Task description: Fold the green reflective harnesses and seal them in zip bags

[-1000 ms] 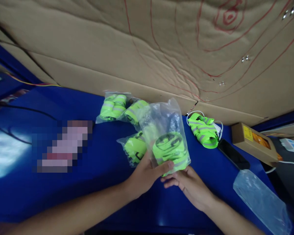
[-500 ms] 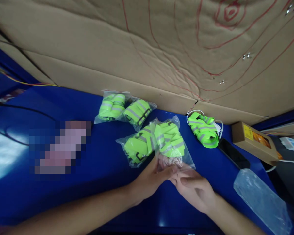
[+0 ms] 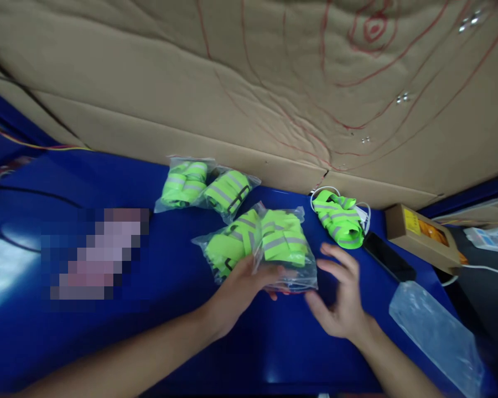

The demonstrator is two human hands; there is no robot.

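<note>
A clear bag with a folded neon-green reflective strap (image 3: 285, 237) is gripped near its lower edge by my left hand (image 3: 244, 287), thumb on top. My right hand (image 3: 338, 293) is just right of this bag, fingers apart and curved, holding nothing. Behind my left hand, a second bagged green strap (image 3: 228, 249) lies on the blue table, partly covered. Two more bagged straps, one at the left (image 3: 185, 184) and one beside it (image 3: 228, 192), lie near the cardboard wall. An unbagged green strap (image 3: 340, 218) rests further right.
A dark phone (image 3: 389, 257) lies before a cardboard box (image 3: 423, 235) at the right. An empty clear bag (image 3: 435, 337) is nearer me. White cable loops surround the unbagged strap. A blurred-out object (image 3: 103, 254) is at the left of the blue table (image 3: 157, 337).
My right hand has let go of the bag and moved right, its fingers spreading. The bag in my left hand now lies flatter, with its lower edge visible. The view has shifted slightly.
</note>
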